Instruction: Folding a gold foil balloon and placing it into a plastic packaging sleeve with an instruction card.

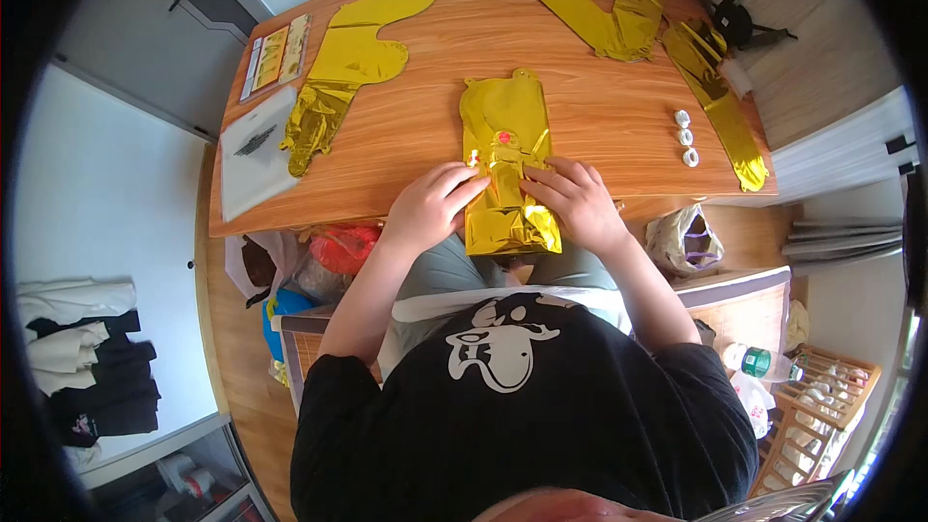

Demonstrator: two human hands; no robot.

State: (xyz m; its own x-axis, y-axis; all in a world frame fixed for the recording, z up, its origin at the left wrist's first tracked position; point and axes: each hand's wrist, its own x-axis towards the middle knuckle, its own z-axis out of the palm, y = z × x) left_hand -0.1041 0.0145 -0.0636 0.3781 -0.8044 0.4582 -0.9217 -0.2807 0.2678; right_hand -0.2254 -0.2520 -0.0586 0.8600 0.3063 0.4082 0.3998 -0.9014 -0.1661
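Observation:
A flat gold foil balloon (503, 116) lies in front of me, its lower end reaching past the table's front edge above my lap. It is creased in its lower half and has a small red spot near the middle. At its left side my left hand (435, 201) is closed, fingers bent onto the foil edge. My right hand (578, 201) grips the right side, with fingertips on top of the foil. What lies beneath the fingers is hidden.
More flat gold foil pieces lie on the wooden table (425, 150): one at left (353, 53), one at far right (614, 14), a strip at the right edge (720, 111). Nearby are small white rolls (687, 137), a clear plastic sleeve (256, 155), a printed card (275, 58) and a black device (735, 21).

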